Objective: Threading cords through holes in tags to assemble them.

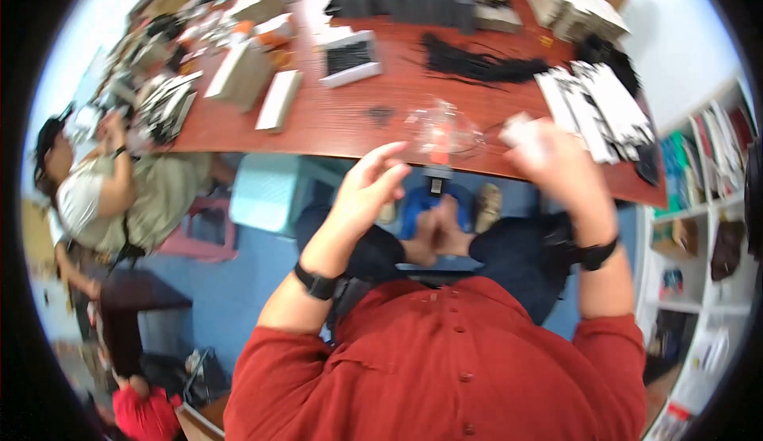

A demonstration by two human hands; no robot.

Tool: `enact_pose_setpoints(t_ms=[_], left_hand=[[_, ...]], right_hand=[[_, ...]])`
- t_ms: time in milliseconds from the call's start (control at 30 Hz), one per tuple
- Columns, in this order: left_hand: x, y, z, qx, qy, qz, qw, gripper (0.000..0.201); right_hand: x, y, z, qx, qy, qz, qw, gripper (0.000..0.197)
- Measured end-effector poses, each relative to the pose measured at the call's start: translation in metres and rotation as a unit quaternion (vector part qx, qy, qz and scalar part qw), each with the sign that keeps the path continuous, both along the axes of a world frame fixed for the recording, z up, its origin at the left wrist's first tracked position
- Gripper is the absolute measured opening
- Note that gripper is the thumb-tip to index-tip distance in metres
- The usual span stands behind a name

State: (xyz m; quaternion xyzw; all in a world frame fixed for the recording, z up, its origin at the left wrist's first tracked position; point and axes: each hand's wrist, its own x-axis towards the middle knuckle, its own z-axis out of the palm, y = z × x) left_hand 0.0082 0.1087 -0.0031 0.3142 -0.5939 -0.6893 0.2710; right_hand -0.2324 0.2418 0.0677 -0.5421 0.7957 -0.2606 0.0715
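Note:
My left hand hangs just off the table's front edge, thumb and fingers apart, holding nothing. Over the right part of the edge, my right hand is smeared by motion. Its fingers are closed on a small white thing, too blurred to name. Between my hands lies a crumpled clear plastic bag with an orange patch. A dark grey piece with a pale label juts over the edge just below the bag.
Dark strips and white flat boxes lie farther right. An open white box of black sticks and narrow cartons stand left of centre. Grey blocks line the back. A person sits at left beside a light-blue stool.

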Motion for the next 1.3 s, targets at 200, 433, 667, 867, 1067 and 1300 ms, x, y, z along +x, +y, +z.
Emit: enact_pose_setpoints(t_ms=[200,433,667,867,1067,1300], left_hand=[[0.051,-0.095,0.023,-0.529,-0.232,0.294,0.761,0.025],[0.072,-0.153,0.011,-0.467,-0.432,0.256,0.728,0.039],[0.063,-0.127,0.031,-0.523,-0.261,0.350,0.732,0.040],[0.027,0.006,-0.014,-0.055,-0.059,-0.072,0.994,0.017],[-0.002,0.052,-0.068,0.024,-0.132,-0.149,0.980,0.017],[-0.006,0.034,-0.074,-0.279,-0.138,-0.105,0.944,0.023]], right_hand=[[-0.116,-0.010,-0.014,-0.091,0.309,-0.113,0.940,0.059],[-0.058,0.011,-0.045,-0.150,0.124,-0.013,0.981,0.035],[-0.012,0.023,-0.048,-0.205,0.032,0.015,0.978,0.020],[0.059,0.009,-0.061,-0.088,-0.303,0.160,0.935,0.023],[0.086,-0.011,-0.110,-0.074,-0.308,0.097,0.943,0.018],[0.083,-0.012,-0.119,-0.094,-0.261,0.086,0.957,0.019]])
